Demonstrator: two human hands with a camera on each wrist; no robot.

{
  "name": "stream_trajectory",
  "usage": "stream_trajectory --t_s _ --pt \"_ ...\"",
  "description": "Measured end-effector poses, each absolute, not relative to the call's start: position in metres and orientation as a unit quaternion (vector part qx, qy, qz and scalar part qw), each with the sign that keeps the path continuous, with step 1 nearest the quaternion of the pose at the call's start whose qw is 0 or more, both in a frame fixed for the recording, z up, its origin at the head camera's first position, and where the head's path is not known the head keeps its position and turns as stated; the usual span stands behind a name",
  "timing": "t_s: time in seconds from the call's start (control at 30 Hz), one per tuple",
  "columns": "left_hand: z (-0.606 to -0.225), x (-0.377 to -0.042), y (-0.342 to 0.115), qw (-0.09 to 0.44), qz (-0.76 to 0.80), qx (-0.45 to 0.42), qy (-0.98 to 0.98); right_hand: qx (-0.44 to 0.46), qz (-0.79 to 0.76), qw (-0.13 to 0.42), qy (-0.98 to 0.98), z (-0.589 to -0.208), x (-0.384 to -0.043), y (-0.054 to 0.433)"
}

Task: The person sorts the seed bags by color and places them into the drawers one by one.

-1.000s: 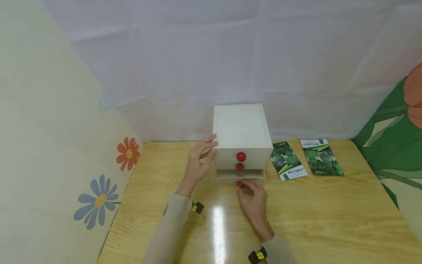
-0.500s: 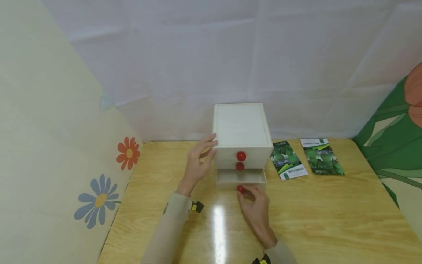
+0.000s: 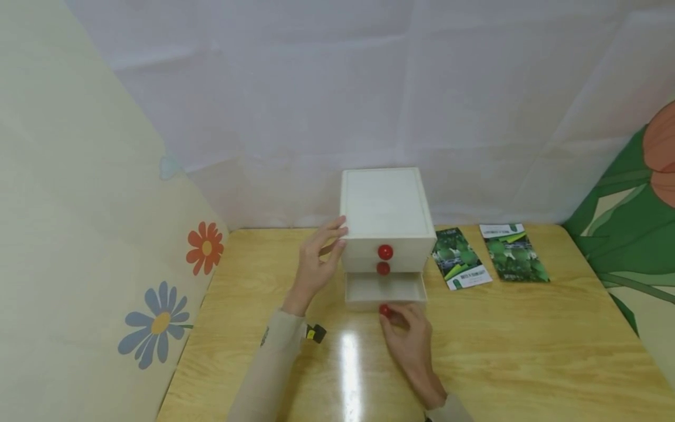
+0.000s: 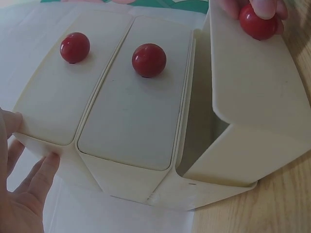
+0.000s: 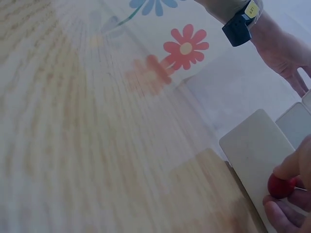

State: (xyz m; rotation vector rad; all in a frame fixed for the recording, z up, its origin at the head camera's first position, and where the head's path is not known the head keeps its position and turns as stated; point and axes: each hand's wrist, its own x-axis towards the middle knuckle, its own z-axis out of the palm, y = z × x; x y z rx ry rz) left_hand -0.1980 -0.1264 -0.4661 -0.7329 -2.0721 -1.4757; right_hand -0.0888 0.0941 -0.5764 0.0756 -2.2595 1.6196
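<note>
A white cabinet (image 3: 387,202) with three stacked drawers stands at the back of the table. Each drawer carries a round red knob. My right hand (image 3: 411,340) pinches the lowest knob (image 4: 256,23) between thumb and fingers. That bottom drawer (image 4: 260,82) is pulled well out, and the part of its inside seen from above looks bare. The middle knob (image 4: 149,60) and top knob (image 4: 75,47) sit on drawers that are closed. My left hand (image 3: 315,264) rests against the cabinet's left side, its fairly straight fingers (image 4: 43,177) touching the wall near the front edge.
Two green printed leaflets (image 3: 460,258) lie to the right of the cabinet, the farther leaflet (image 3: 514,253) slightly apart. A white cloth (image 3: 295,117) hangs behind the wooden table (image 3: 527,351). A flower-patterned panel (image 3: 105,234) borders the left side.
The bottom drawer has slid farther out toward me, with my right hand drawing back on its knob. My left hand has stayed on the cabinet's side.
</note>
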Motion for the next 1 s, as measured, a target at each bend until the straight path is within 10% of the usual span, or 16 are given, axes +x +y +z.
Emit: stream_trajectory --t_s 1.0 --pt "-0.467 -0.199 -0.124 0.259 -0.539 -0.264 -0.757 0.053 0.556 0.206 -0.803 -0.577 -0.069 0.096"
